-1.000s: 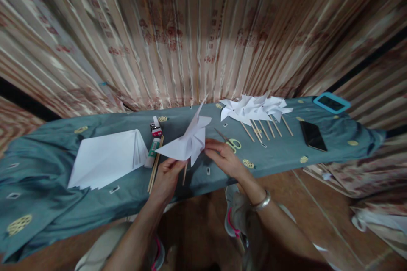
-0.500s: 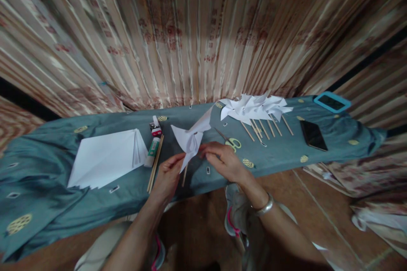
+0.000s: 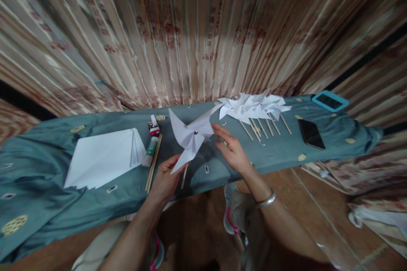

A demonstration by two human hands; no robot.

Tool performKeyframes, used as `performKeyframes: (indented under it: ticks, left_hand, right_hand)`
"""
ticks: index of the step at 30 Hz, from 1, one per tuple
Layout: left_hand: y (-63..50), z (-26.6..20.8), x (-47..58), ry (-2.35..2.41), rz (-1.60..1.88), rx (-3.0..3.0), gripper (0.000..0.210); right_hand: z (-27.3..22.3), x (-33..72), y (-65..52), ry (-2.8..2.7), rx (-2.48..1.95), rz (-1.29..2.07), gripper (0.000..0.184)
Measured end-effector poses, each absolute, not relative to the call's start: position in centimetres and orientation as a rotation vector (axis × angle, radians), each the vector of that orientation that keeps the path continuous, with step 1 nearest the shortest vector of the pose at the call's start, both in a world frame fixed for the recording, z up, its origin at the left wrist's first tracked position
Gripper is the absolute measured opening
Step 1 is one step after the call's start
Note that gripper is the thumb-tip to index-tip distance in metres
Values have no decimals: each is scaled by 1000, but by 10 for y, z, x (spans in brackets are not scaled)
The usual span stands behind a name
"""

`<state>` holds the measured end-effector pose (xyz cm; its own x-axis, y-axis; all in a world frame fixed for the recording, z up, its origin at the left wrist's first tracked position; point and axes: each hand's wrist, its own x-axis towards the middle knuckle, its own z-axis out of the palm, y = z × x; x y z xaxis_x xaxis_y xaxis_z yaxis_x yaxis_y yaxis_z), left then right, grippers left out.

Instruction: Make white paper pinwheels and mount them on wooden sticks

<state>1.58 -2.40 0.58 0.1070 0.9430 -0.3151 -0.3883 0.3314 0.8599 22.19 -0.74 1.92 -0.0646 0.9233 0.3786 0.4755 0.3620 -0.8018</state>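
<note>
A white paper pinwheel (image 3: 193,134) on a thin wooden stick (image 3: 184,176) is held up above the cloth, its blades spread around a small pin in the centre. My left hand (image 3: 168,174) grips it from below on the left, with the fingers partly hidden behind the lowest blade. At the right blade is my right hand (image 3: 231,149), its fingers apart and the tips at the paper's edge; whether they touch it I cannot tell. Several finished pinwheels (image 3: 254,106) lie overlapped at the back right, sticks pointing toward me.
On the green cloth (image 3: 127,194) at left lie stacked white paper sheets (image 3: 101,156), a glue stick (image 3: 150,151), a small red-and-white box (image 3: 154,128) and loose wooden sticks (image 3: 153,165). Right of the pinwheels are a black phone (image 3: 311,134) and a blue-framed device (image 3: 330,100). A curtain (image 3: 197,42) hangs behind.
The pinwheel has turned to face me, showing its pin and blades. My right hand has moved up and slightly right, its fingers opening, and now covers the scissors.
</note>
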Motion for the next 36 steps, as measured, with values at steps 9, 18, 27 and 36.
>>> performKeyframes:
  ticks: [9, 18, 27, 36]
  left_hand:
    - [-24, 6, 18, 967, 1180, 702, 34]
    - [-23, 3, 16, 997, 1124, 660, 36]
    - [-24, 11, 17, 980, 1115, 645, 36]
    - [-21, 15, 11, 966, 1140, 553, 36]
  right_hand:
    - [29, 202, -16, -1921, -1179, 584, 32]
    - [36, 195, -21, -1923, -1108, 648, 27]
    - [33, 203, -16, -1636, -1153, 1140, 24]
    - [2, 164, -32, -1916, -1211, 1466, 32]
